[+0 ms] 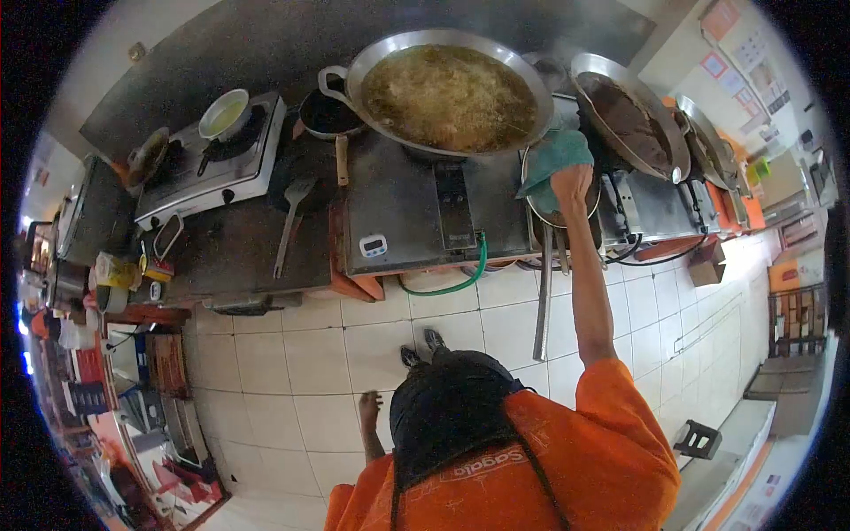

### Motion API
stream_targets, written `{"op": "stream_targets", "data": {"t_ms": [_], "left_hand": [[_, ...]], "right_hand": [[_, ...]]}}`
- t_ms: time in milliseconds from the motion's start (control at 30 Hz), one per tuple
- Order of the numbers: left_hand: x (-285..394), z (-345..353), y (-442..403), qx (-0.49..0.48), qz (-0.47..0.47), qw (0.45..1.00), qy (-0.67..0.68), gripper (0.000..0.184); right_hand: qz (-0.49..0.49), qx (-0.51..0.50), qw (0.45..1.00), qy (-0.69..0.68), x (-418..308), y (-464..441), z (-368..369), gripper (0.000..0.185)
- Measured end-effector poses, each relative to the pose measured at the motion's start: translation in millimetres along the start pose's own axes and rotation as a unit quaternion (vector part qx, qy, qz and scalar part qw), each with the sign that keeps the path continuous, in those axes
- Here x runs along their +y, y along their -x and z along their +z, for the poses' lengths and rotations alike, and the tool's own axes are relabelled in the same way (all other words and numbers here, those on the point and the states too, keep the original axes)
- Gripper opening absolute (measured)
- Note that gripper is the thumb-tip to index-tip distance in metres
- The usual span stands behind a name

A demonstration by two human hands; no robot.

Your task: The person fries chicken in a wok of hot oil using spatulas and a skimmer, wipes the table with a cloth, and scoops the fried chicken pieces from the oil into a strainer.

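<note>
Close to the front edge of the counter (390,203), the right hand (574,184) has its fingers closed on a green cloth (556,152). This cloth is over a round pot (534,209); whether they touch, I cannot tell. Toward the back edge stands a large wok (372,118) with bubbling oil (452,97). Before the front edge, the left hand (369,409) hangs above the tiled floor (310,354), fingers slightly open.

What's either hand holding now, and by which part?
The right hand seems to hold a green cloth near its right edge; the left hand looks empty.
</note>
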State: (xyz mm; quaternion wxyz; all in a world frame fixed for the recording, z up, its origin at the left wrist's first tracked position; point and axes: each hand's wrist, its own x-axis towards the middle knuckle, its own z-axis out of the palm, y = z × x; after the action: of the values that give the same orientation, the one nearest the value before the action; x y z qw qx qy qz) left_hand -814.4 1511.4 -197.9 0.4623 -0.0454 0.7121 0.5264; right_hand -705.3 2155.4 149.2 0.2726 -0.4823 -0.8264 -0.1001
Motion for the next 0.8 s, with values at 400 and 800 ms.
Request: {"op": "stream_targets", "data": {"t_ms": [400, 800], "left_hand": [[-107.4, -48.1, 31.3, -0.078, -0.087, 0.992, -0.057, 0.027], [-42.6, -50.5, -11.9, -0.072, -0.058, 0.993, 0.07, 0.025]], "right_hand": [[0.056, -0.043, 0.994, 0.08, -3.3, 32.1, -34.5, 0.008], [0.126, 0.176, 0.975, 0.049, 77.7, 61.0, 3.7, 0.017]]}}
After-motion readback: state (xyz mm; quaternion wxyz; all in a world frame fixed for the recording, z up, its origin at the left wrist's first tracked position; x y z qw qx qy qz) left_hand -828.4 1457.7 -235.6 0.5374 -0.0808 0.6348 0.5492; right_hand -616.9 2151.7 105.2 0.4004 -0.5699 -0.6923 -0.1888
